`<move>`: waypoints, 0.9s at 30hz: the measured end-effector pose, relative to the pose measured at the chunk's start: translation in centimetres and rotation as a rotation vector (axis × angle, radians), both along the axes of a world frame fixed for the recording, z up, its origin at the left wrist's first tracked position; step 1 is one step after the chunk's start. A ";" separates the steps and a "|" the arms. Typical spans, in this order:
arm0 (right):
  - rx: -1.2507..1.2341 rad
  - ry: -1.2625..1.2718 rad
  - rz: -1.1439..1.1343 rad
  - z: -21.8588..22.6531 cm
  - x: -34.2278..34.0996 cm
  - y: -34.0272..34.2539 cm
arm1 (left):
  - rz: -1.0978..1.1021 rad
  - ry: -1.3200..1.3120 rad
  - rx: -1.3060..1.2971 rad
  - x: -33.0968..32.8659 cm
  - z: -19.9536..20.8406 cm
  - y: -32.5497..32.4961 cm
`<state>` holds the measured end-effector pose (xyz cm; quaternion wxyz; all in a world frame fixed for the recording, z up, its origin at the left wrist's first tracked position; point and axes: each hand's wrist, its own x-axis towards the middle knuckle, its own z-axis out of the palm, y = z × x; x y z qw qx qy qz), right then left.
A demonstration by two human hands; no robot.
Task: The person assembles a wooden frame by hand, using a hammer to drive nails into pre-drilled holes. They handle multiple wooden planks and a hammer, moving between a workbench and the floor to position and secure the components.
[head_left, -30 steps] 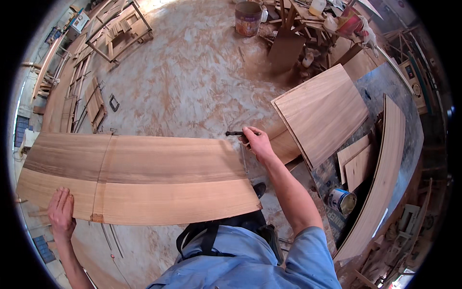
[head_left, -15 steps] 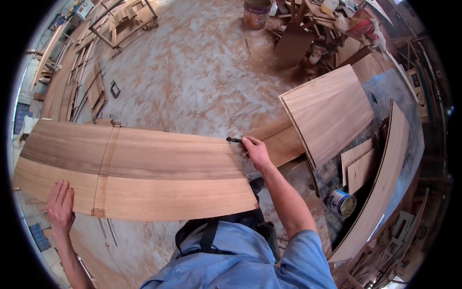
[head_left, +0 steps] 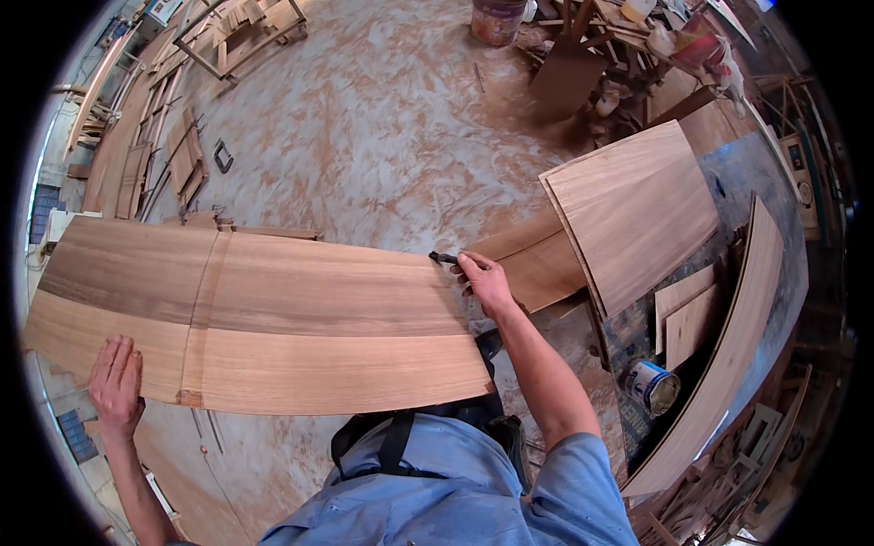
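In front of me lies a long wooden panel (head_left: pixel 319 305), with a darker band of grain and a dark strip running across it left of its middle. My left hand (head_left: pixel 116 382) rests at the panel's near left edge, fingers stretched flat on the wood; its thumb is hard to make out. At the panel's right end, my right hand (head_left: pixel 485 280) pinches a small dark brush-like tool (head_left: pixel 444 259). The tool's tip is close to the far right corner of the panel; whether it touches the wood I cannot tell.
To the right, a dark worktable (head_left: pixel 774 168) bears stacked wooden boards (head_left: pixel 637 214), a long curved board (head_left: pixel 728 364) and an open can (head_left: pixel 652 387). A C-clamp (head_left: pixel 223 156) lies on the dusty floor. Further off are a bucket (head_left: pixel 496 20) and a metal-framed rack (head_left: pixel 238 64).
The view has shifted slightly, so the surroundings sit a little further right. My right hand stays at the panel's right end with the tool; my left hand keeps its place on the panel.
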<state>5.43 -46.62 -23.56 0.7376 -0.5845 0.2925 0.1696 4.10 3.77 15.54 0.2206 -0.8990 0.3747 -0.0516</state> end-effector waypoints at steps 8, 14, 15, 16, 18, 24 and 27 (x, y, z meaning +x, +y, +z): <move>-0.080 0.043 0.009 -0.2 -0.8 -0.3 | -0.010 -0.024 -0.033 -0.4 -0.7 -0.9; -0.145 0.065 0.033 -1.0 -1.6 -1.5 | -0.021 -0.044 -0.049 1.4 -1.0 -3.6; -0.168 0.066 0.019 0.2 -1.2 -1.5 | -0.020 -0.063 -0.034 1.1 -1.2 -3.3; -0.174 0.026 0.020 0.6 -0.6 -1.9 | -0.029 -0.078 -0.033 0.8 -1.7 -3.1; -0.160 -0.028 -0.029 2.3 0.8 -1.6 | -0.042 -0.083 -0.042 0.4 -2.4 -3.0; 0.115 -0.183 0.027 9.3 7.2 5.0 | -0.076 -0.055 -0.065 0.2 -3.9 -4.3; 0.310 -0.171 0.062 11.5 9.8 10.4 | -0.100 -0.057 -0.055 0.2 -4.3 -4.7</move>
